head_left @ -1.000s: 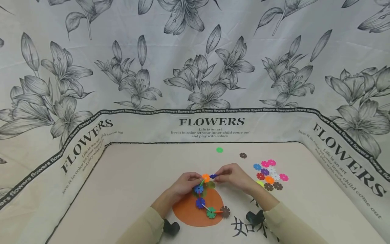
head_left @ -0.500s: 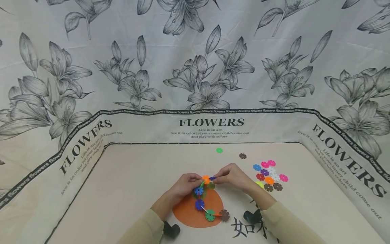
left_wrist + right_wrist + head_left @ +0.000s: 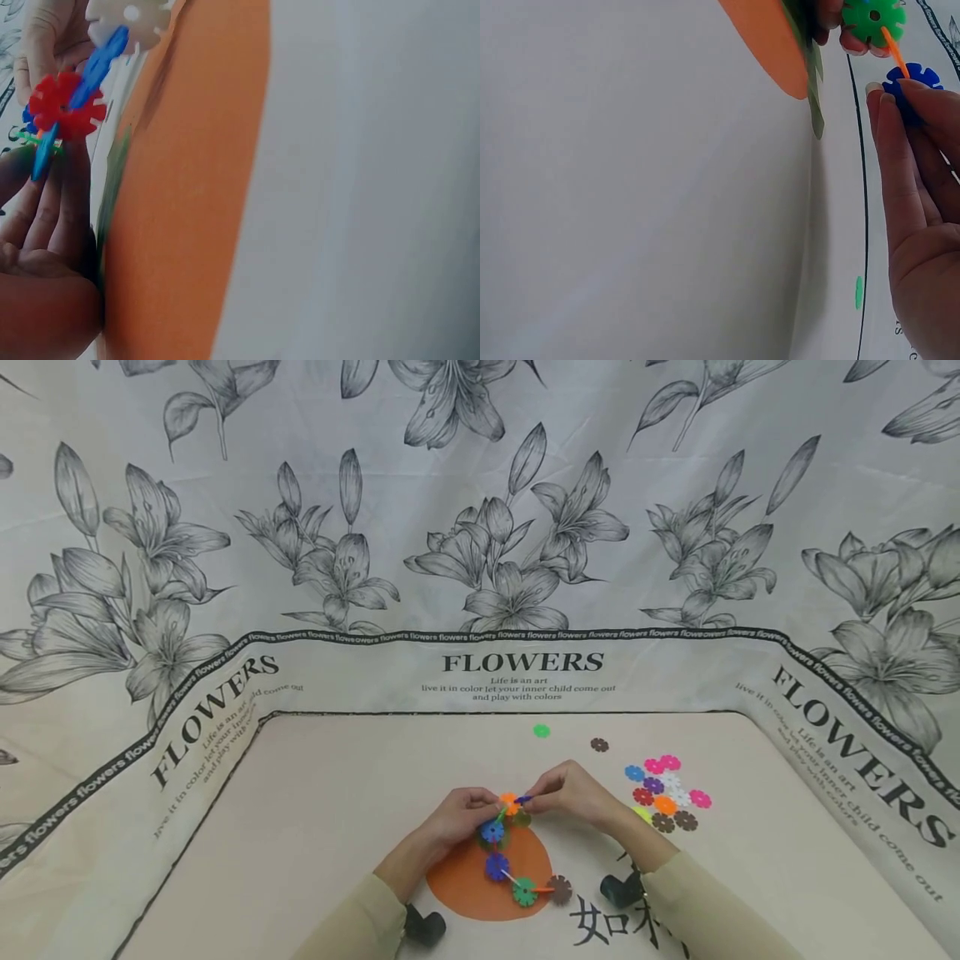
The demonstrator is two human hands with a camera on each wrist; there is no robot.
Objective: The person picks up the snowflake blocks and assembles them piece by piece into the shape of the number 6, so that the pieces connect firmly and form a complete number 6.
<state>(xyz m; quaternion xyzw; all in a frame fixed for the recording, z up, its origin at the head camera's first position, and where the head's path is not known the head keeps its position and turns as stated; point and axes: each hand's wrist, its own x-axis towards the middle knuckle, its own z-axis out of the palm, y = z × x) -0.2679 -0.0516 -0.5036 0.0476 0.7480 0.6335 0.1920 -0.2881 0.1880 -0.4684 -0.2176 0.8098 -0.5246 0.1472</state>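
A chain of slotted plastic snowflake discs hangs between my hands over the printed orange circle (image 3: 480,885). With thumb and fingers, my left hand (image 3: 453,822) pinches the chain's upper part by a green disc (image 3: 874,21). My right hand (image 3: 573,797) pinches a dark blue disc (image 3: 913,81), its edge right at the orange disc (image 3: 510,802). Lower on the chain are a blue disc (image 3: 492,831), a red disc (image 3: 64,112), another blue disc (image 3: 497,866), a white disc (image 3: 135,21), a green disc (image 3: 525,892) and a brown disc (image 3: 560,890) at the end.
Loose discs in several colours, among them an orange one (image 3: 664,806) and a pink one (image 3: 701,798), lie in a group to the right. A green disc (image 3: 542,731) and a brown disc (image 3: 599,745) lie farther back. Flower-printed cloth (image 3: 525,677) rises behind the table.
My right hand has shifted slightly left, bringing the dark blue disc up against the orange one. The chain's lower end has dipped and swung a little.
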